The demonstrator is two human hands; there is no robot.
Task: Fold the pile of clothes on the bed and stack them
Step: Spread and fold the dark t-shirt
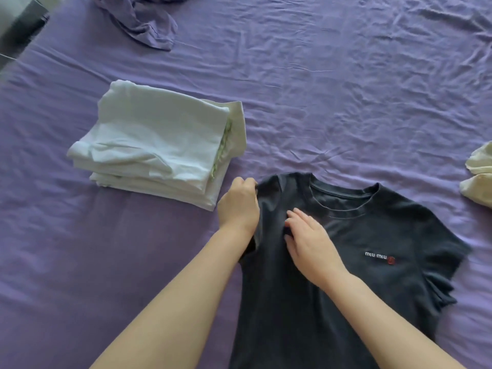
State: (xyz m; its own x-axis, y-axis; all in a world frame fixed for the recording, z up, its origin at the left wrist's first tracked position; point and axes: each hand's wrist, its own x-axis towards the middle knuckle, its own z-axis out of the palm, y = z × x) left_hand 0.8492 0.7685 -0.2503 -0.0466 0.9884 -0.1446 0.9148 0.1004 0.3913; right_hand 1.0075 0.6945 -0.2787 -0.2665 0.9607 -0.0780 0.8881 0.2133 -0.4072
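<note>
Wrinkled purple bed sheet (306, 83), stack of folded white clothes (157, 145) at left, dark grey t-shirt (372, 275) spread flat near front, left hand (239, 203) pinching its shoulder, right hand (308, 243) pressing chest, fingers (298, 217) straight together.

A dark T-shirt (359, 262) runs off the near edge of the view, its hem unseen. The left hand (238, 203) curls over the shirt's left shoulder, fingertips hidden. A purple garment (143, 20) is cut by the far edge, and cream-coloured items (479, 177) by the right. The layers in a folded white stack (157, 145) cannot be counted.
</note>
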